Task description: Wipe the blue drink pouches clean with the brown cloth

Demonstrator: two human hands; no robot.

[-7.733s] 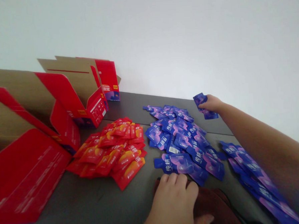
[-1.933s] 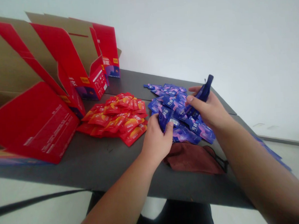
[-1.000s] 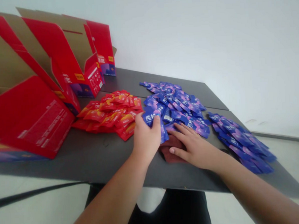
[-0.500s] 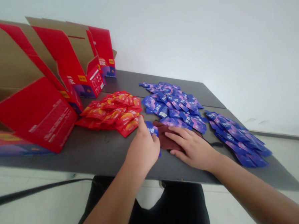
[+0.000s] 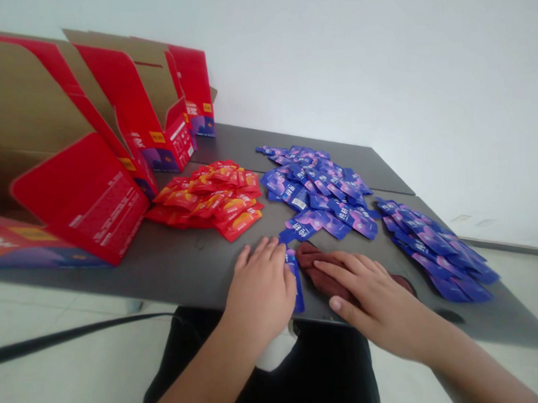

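Note:
Near the table's front edge, my left hand (image 5: 261, 289) lies over a blue sachet (image 5: 297, 287), its fingers close together and the thumb on the sachet's face. The sachet's left part is hidden under the hand. Just to the right, my right hand (image 5: 375, 298) holds a brown cloth (image 5: 320, 274) against the tabletop, fingers stretched over it. Part of the cloth shows beyond the knuckles. Ahead of both hands is a heap of blue and purple sachets (image 5: 315, 184). Its nearest sachet (image 5: 304, 224) lies just beyond my left fingertips.
A pile of red and orange sachets (image 5: 212, 195) lies left of the blue heap. Overlapping blue sachets (image 5: 434, 247) form another group at the right. Open red cartons (image 5: 128, 94) crowd the table's left side, one flap (image 5: 86, 199) leaning outward. A white wall (image 5: 334, 60) stands behind.
Both hands have moved nearer to the front edge. My left hand has turned palm down, and the blue sachet has come nearer with it. The brown cloth has moved right and nearer with my right hand.

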